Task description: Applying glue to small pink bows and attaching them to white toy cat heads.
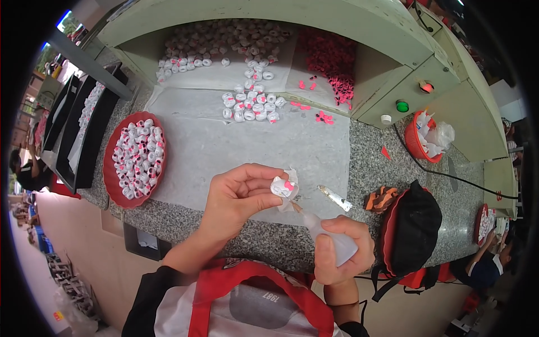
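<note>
My left hand [238,194] pinches a small white cat-head piece with a pink bow [282,187] between thumb and fingers, above the paper's near edge. In my right hand [351,247] is a translucent white squeeze bottle [336,238], gripped with its narrow nozzle slanting up toward the piece. The nozzle tip is just below the piece; whether they touch I cannot tell. A whitish scrap of paper shows behind the piece. Beside it on the worktop lies a flat silvery blade-like tool [335,197].
White paper [196,135] covers the granite worktop [368,163]. Many white pieces [255,104] and pink bits [331,50] lie at the back. A red bowl of pieces [106,163] stands left. A red basket of bottles [412,143], an orange-black cloth [380,199] and a black-covered bowl [412,230] are right.
</note>
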Demonstrator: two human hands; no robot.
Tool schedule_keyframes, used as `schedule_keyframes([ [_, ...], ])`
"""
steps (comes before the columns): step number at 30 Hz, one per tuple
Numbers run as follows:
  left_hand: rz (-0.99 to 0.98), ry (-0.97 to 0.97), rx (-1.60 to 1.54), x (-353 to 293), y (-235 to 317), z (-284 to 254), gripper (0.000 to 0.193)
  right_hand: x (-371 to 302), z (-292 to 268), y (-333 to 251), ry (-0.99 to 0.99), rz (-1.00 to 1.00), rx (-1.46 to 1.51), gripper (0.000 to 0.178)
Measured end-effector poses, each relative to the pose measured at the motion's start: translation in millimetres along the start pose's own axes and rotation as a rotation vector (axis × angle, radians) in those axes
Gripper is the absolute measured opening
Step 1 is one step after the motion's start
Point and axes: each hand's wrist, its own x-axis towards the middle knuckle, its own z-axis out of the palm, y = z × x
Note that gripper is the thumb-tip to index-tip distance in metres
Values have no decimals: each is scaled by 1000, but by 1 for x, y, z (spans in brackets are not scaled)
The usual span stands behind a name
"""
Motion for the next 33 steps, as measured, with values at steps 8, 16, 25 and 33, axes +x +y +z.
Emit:
schedule_keyframes([
  [8, 41, 81, 42, 1, -7, -33, 33, 22, 15, 37, 68, 789, 382, 24],
  [16, 34, 102, 26, -5, -8, -45, 33, 104, 33, 201, -72, 230, -1008, 22],
  [25, -5, 132, 117, 5, -18, -27, 32, 49, 12, 149, -130, 872, 20, 18],
  [33, -7, 64, 111, 6, -29, -10, 33, 40, -8, 148, -134, 892, 87, 13],
])
